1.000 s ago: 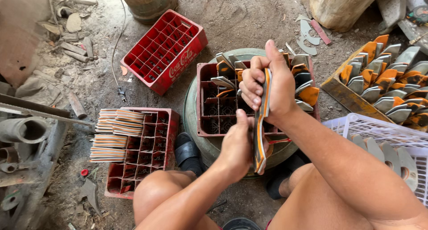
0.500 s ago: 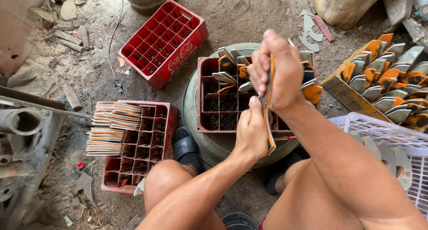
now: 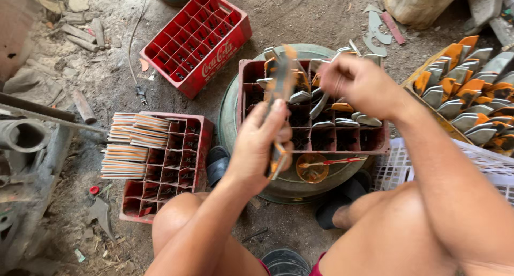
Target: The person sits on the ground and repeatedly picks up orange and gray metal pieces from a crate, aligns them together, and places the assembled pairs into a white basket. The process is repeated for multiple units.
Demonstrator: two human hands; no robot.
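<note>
Over middle crate (image 3: 313, 142): my right hand (image 3: 360, 84) now off blade stack (image 3: 279, 110), half-curled, empty; left hand (image 3: 261, 147) alone grips it.

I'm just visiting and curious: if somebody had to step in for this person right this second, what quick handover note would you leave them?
Left hand: gripping a long flat stack of orange-and-grey pieces, held upright over the middle crate.
Right hand: blurred above that crate; I cannot tell whether it holds anything.
Middle crate sits on a round metal basin; some cells hold grey-and-orange pieces, the near row looks empty.
Left crate: flat stacks lie across its far side.
Far red crate: empty.
Wooden tray at right: full of upright pieces.
Left to do, probably: the stack in hand.
</note>
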